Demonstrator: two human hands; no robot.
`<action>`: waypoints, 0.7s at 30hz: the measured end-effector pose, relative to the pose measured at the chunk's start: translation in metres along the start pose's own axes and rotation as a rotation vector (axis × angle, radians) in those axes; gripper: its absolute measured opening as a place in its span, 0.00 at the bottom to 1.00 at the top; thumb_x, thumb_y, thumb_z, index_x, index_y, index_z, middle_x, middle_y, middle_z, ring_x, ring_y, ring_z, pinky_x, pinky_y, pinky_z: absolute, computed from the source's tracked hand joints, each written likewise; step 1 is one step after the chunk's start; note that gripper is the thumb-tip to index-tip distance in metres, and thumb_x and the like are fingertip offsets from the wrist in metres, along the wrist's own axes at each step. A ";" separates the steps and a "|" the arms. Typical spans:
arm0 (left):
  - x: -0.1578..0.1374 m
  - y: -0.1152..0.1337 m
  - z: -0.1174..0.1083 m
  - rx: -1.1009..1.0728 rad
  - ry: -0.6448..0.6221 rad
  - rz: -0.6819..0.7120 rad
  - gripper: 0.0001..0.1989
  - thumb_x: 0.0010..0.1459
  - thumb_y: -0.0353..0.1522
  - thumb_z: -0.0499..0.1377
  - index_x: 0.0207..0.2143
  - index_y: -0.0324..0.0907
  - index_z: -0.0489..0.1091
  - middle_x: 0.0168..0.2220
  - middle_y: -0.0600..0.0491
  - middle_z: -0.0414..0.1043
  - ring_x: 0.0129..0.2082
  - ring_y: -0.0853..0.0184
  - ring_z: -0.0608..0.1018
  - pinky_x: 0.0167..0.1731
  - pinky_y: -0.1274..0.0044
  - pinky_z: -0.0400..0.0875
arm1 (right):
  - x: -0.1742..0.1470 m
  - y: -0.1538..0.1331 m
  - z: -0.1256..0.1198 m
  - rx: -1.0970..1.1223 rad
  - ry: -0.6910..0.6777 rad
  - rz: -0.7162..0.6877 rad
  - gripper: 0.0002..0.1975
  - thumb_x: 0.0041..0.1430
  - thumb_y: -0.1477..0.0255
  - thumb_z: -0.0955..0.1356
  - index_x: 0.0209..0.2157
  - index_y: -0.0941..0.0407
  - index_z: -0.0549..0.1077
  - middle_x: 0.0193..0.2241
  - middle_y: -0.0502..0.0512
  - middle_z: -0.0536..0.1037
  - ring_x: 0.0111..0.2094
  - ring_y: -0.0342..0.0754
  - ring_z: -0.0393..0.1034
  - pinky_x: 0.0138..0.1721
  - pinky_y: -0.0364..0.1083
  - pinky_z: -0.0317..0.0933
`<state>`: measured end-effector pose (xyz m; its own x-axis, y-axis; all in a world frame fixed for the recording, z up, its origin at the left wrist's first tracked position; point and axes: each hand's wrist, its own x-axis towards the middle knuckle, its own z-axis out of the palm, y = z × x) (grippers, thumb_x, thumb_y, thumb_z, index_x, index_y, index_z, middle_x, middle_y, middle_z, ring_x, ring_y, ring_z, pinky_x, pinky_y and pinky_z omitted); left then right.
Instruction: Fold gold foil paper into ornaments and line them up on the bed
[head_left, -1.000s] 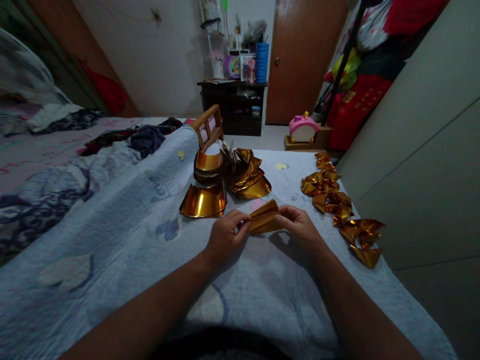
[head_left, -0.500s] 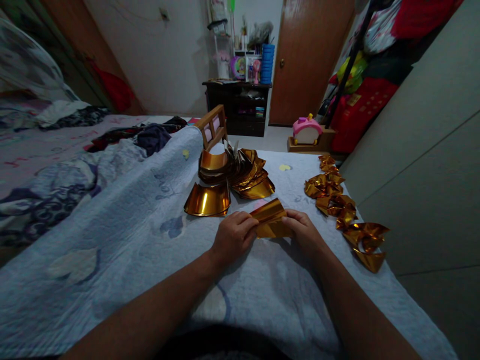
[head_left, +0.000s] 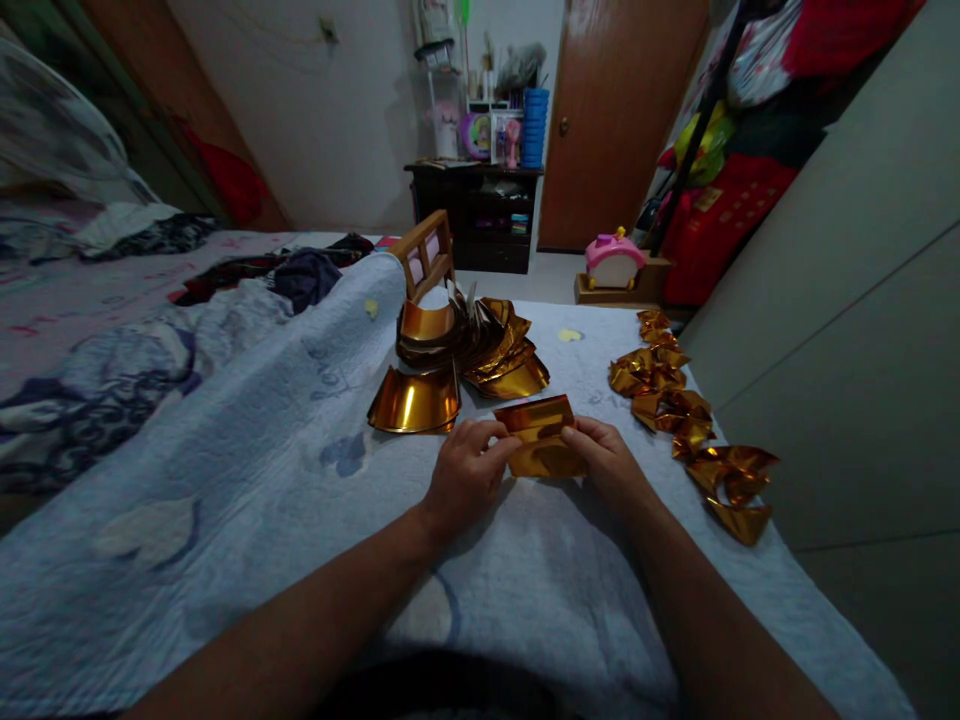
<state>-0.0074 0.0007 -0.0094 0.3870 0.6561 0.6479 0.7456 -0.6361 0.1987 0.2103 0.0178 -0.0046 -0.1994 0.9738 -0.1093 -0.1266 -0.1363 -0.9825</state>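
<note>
A sheet of shiny gold foil paper (head_left: 541, 440) with a crease across it is held just above the bedspread. My left hand (head_left: 471, 470) pinches its left edge between thumb and fingers. At the right edge, my right hand (head_left: 606, 455) grips it, thumb on top. Beyond the hands lies a stack of flat, curved gold foil sheets (head_left: 415, 400), with more gold sheets (head_left: 510, 365) fanned out beside it. Off to the right, a row of folded gold foil pieces (head_left: 671, 410) runs along the bed's edge.
A pale blue bedspread (head_left: 315, 560) with heart shapes covers the surface under my arms. A wooden headrest (head_left: 427, 250) stands behind the foil stack. Along the right side is a pale cabinet (head_left: 847, 330). Bunched clothes (head_left: 300, 275) lie at the left.
The foil sheet has been turned more level and its upper part faces me more openly. My left fingers have shifted slightly along its edge. The stacks and folded pieces stay put.
</note>
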 end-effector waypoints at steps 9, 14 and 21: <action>0.000 0.007 0.005 -0.234 -0.105 -0.050 0.13 0.64 0.26 0.54 0.48 0.37 0.74 0.43 0.44 0.78 0.43 0.59 0.79 0.44 0.69 0.76 | 0.002 0.003 0.000 -0.029 -0.041 -0.071 0.14 0.59 0.59 0.71 0.41 0.52 0.82 0.40 0.54 0.83 0.40 0.52 0.76 0.45 0.53 0.70; 0.003 0.009 0.002 -0.459 -0.147 -0.231 0.14 0.65 0.31 0.56 0.51 0.40 0.73 0.47 0.44 0.77 0.47 0.59 0.79 0.48 0.68 0.75 | -0.001 -0.002 0.004 -0.084 -0.132 -0.147 0.14 0.56 0.59 0.73 0.41 0.49 0.82 0.41 0.55 0.80 0.39 0.52 0.74 0.43 0.52 0.71; 0.005 0.010 -0.005 -0.735 -0.213 -0.485 0.22 0.57 0.48 0.63 0.41 0.38 0.75 0.34 0.49 0.76 0.34 0.61 0.77 0.35 0.72 0.73 | -0.003 -0.005 0.006 -0.196 -0.311 -0.220 0.18 0.55 0.60 0.73 0.48 0.46 0.80 0.52 0.56 0.68 0.41 0.47 0.69 0.36 0.46 0.69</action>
<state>-0.0009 -0.0039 -0.0006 0.2674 0.9345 0.2351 0.3471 -0.3210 0.8812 0.2061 0.0143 0.0020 -0.4756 0.8704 0.1270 -0.0175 0.1350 -0.9907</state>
